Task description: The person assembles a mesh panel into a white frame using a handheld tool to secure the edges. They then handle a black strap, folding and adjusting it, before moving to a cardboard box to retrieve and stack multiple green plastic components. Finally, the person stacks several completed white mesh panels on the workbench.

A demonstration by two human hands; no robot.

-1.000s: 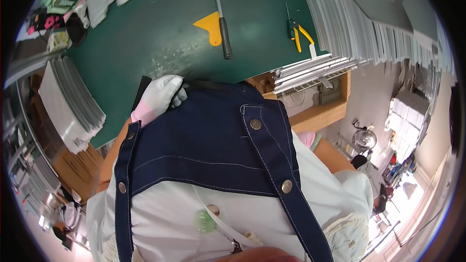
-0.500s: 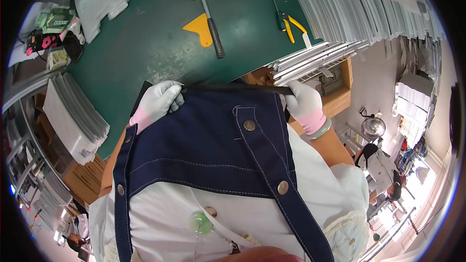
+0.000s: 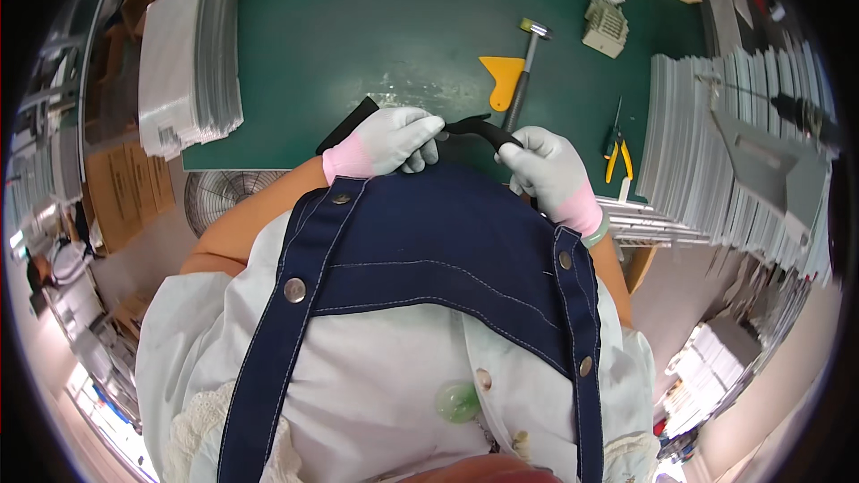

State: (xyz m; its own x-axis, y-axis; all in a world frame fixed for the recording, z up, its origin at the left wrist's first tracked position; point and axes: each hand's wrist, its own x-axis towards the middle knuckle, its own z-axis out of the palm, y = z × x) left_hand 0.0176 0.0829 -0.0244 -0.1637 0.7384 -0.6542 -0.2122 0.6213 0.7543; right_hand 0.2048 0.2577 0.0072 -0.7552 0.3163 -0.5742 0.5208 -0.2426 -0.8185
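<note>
My left hand (image 3: pixel 394 139) and my right hand (image 3: pixel 548 172), both in white gloves with pink cuffs, are close together in front of my navy apron (image 3: pixel 438 215). A black flexible strip (image 3: pixel 483 128) runs between them, bent and slack. My left fingers pinch it, and my right fingers are wrapped round its other part. A wider black piece (image 3: pixel 349 125) sticks out beyond the left wrist; whether it belongs to the same strip I cannot tell. Just past my right hand lie a hammer (image 3: pixel 523 80) with a dark handle and a yellow scraper (image 3: pixel 503 79).
The green bench top (image 3: pixel 358 45) lies ahead. Cutters with yellow handles (image 3: pixel 616 156) rest at its right, beside stacked pale panels (image 3: pixel 684 134). More wrapped panels (image 3: pixel 183 63) stand at the left. A beige block (image 3: pixel 606 29) and a fan (image 3: pixel 224 197) also show.
My hands have come closer together, and the strip, stretched straight before, now bends between them. The view has swung, so the bench tools appear further right.
</note>
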